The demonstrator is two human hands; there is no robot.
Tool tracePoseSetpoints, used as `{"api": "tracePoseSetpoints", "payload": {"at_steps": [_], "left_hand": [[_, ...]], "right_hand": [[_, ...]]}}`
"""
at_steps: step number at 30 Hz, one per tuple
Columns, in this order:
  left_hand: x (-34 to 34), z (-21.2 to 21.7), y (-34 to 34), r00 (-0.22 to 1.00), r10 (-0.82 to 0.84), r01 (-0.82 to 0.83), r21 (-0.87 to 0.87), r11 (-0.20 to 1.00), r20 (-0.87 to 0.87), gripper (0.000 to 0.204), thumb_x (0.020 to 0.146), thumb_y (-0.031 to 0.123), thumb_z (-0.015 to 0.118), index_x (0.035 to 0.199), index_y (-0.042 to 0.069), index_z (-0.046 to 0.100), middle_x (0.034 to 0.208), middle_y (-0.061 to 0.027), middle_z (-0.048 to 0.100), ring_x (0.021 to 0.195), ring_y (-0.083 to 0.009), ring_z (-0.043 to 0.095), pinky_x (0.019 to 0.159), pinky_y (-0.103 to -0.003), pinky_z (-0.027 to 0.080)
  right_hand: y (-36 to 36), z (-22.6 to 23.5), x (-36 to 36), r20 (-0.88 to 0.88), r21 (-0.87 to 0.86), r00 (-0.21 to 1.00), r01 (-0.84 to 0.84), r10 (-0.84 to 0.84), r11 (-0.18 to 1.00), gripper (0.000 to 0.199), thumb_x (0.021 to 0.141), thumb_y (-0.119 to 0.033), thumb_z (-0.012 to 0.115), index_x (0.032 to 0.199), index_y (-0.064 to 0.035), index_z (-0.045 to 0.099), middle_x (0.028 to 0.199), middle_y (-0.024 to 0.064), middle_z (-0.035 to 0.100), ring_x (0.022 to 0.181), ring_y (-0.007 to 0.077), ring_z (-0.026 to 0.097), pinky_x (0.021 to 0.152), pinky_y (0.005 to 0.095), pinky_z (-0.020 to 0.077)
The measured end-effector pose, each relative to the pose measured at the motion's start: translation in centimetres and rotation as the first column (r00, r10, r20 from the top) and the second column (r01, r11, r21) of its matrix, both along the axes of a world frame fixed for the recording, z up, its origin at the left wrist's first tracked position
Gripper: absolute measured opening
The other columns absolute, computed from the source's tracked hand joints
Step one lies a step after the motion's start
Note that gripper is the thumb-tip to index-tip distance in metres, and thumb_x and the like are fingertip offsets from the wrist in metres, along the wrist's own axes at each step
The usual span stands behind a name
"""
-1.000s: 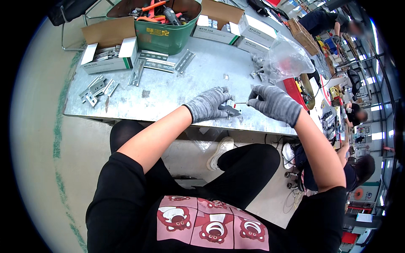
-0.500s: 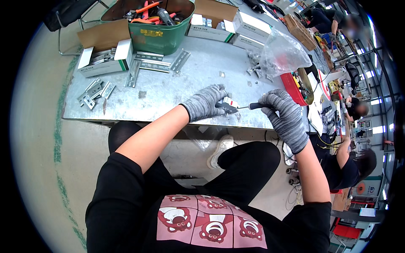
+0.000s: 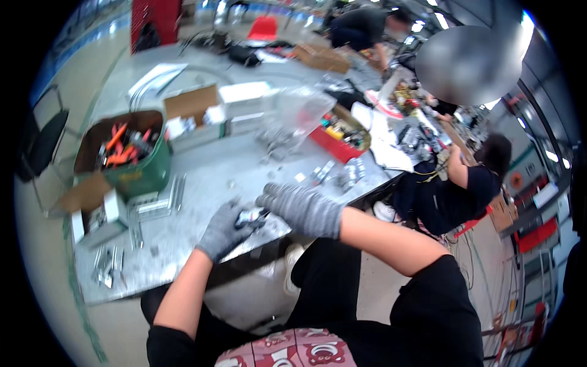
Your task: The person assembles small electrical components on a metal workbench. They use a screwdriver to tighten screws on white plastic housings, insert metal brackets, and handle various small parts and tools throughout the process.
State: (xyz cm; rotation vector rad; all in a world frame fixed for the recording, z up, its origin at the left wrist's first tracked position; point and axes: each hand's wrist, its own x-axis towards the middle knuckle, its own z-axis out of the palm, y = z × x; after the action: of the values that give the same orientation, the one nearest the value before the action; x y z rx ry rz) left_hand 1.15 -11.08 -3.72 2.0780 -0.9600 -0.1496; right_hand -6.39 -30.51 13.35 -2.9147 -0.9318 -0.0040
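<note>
My left hand (image 3: 224, 231), in a grey knit glove, is closed around a small metal part (image 3: 249, 216) over the near edge of the grey table (image 3: 208, 177). My right hand (image 3: 301, 208), also gloved in grey, reaches across from the right and presses against that part; its fingers curl around a thin dark tool whose tip touches the part. Both hands meet just above the table edge. The tool's handle is hidden inside the glove.
A green bin (image 3: 131, 160) of orange-handled tools stands at the left. Open cardboard boxes (image 3: 202, 115), metal brackets (image 3: 160, 205), a clear plastic bag (image 3: 293, 116) and a red tray (image 3: 340, 137) lie further back. A seated person (image 3: 460, 183) works to the right.
The view has swung up and right, so the table now sits at the left. My hands have come closer together around the small part.
</note>
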Motion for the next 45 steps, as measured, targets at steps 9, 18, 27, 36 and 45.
{"api": "tracePoseSetpoints", "payload": {"at_steps": [9,18,27,36,45], "left_hand": [[-0.5,2.5,0.6,0.997,0.038,-0.026,0.159,0.987,-0.07,0.058,0.072,0.027,0.079,0.118,-0.001,0.059,0.135,-0.0307,0.047,0.125,-0.0422,0.048,0.106,-0.043,0.04],[-1.3,3.5,0.2,0.994,0.038,-0.022,0.145,0.989,-0.104,0.05,0.071,0.022,0.08,0.11,-0.002,0.061,0.131,-0.0289,0.051,0.117,-0.0398,0.054,0.102,-0.041,0.044],[-0.7,2.7,0.5,0.992,0.015,0.0,0.118,0.993,-0.126,0.054,0.073,0.023,0.079,0.116,-0.003,0.059,0.132,-0.0293,0.05,0.121,-0.0413,0.05,0.103,-0.042,0.043],[-1.7,4.6,0.2,0.99,-0.001,0.016,0.105,0.994,-0.142,0.057,0.072,0.021,0.077,0.119,-0.004,0.057,0.131,-0.0268,0.052,0.121,-0.0403,0.05,0.104,-0.041,0.042],[-0.7,1.9,0.9,0.994,0.042,-0.031,0.112,0.993,-0.098,0.058,0.072,0.027,0.078,0.118,-0.002,0.059,0.133,-0.0312,0.049,0.123,-0.0419,0.049,0.105,-0.043,0.041]], "right_hand": [[-0.5,-0.9,0.9,-0.057,0.133,0.996,-0.063,0.071,0.989,0.04,0.079,-0.01,0.064,0.118,-0.0061,0.053,0.106,0.019,0.059,0.095,0.0378,0.064,0.082,0.0445,0.0512],[-0.4,-0.3,0.4,-0.056,0.05,0.998,0.016,-0.014,0.999,0.055,0.074,-0.02,0.075,0.123,-0.01,0.052,0.108,0.0163,0.06,0.101,0.0389,0.062,0.087,0.0497,0.0494],[0.2,0.3,1.2,-0.151,-0.041,0.988,0.013,-0.019,0.999,0.054,0.078,-0.019,0.071,0.126,-0.0078,0.049,0.119,0.0179,0.053,0.098,0.037,0.064,0.083,0.0474,0.0506],[0.2,-0.9,1.0,-0.09,0.017,0.996,-0.018,0.019,1.0,0.056,0.076,-0.013,0.069,0.127,-0.0032,0.049,0.119,0.0222,0.052,0.101,0.0385,0.062,0.085,0.0453,0.0507],[1.5,-0.3,1.5,-0.194,-0.032,0.966,0.17,-0.173,0.985,0.043,0.078,-0.021,0.069,0.115,-0.0048,0.054,0.101,0.0183,0.06,0.094,0.0383,0.063,0.084,0.0457,0.0498]]}}
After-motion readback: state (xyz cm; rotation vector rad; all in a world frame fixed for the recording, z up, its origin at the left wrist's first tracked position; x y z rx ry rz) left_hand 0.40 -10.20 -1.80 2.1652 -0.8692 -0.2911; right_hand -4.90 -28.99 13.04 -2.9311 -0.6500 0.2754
